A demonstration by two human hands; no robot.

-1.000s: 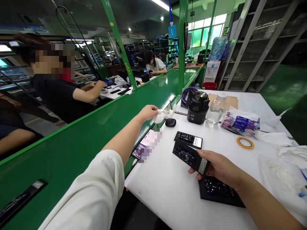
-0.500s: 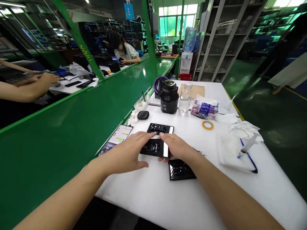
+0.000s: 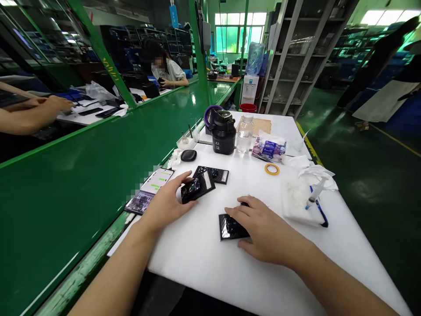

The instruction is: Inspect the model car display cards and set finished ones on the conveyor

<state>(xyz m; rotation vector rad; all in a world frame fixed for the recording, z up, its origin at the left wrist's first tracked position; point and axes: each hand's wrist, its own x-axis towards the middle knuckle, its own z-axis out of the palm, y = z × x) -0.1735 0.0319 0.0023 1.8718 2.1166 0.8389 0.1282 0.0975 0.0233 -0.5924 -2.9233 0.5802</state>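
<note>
My left hand (image 3: 167, 197) grips the left end of a black glossy rectangular panel (image 3: 205, 185) between thumb and fingers. This panel has a textured black border and a white strip at its right end, and it is angled across a similar black panel (image 3: 223, 175) behind it. Farther right and nearer to me, my right hand (image 3: 265, 230) is closed over a third black panel (image 3: 227, 227), fingers on top and thumb at its near edge. The hand covers that panel's right part. A phone (image 3: 154, 186) with a lit screen lies left of my left hand.
Behind the panels stand a black jug (image 3: 223, 138) and a clear bottle (image 3: 245, 135). Yellow tape (image 3: 272, 169), a syringe (image 3: 316, 194) on a white pad and crumpled wipes (image 3: 315, 173) lie to the right. A green partition (image 3: 98, 175) borders the left side.
My right hand has left the white-striped panel and moved right onto the third panel. My left hand has closed on the striped panel, which is now turned at an angle.
</note>
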